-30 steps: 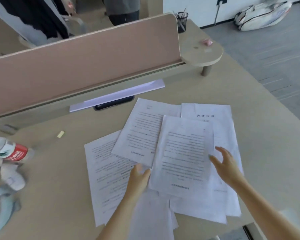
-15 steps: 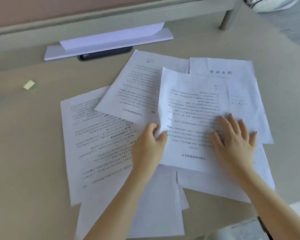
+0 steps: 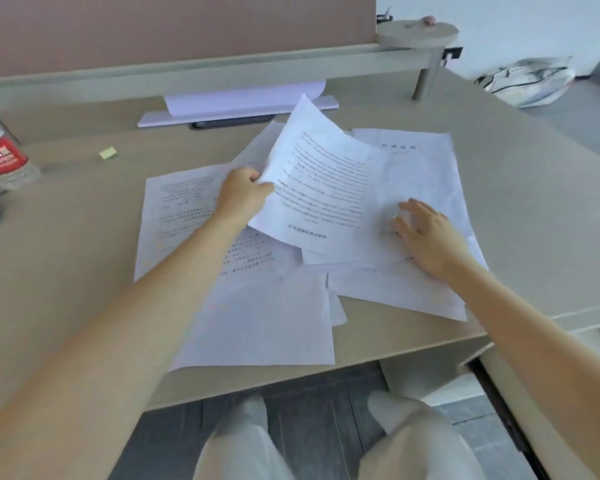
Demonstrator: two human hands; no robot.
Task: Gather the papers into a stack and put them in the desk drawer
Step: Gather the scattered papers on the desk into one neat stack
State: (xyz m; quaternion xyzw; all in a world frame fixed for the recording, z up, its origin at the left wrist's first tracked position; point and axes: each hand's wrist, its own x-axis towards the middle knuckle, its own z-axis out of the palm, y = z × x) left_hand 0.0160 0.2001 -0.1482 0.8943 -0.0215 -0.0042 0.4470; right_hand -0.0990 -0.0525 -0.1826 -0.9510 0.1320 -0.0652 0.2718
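Papers (image 3: 257, 317) lie fanned across the desk (image 3: 66, 271), gathering underway: I see the left hand (image 3: 245, 195) pinching the top sheet (image 3: 321, 188), right hand (image 3: 426, 233) spread flat. Next, square the rest underneath.

I see a pale beige tabletop (image 3: 66, 289) carrying a loose spread of printed papers (image 3: 257, 323) that overlap one another near its front edge. At the far left a water bottle with a red label (image 3: 2, 157) stands on it. A small yellow sticky note (image 3: 108, 153) lies apart from the sheets, and a white flat folder (image 3: 238, 110) rests at the back by the divider.
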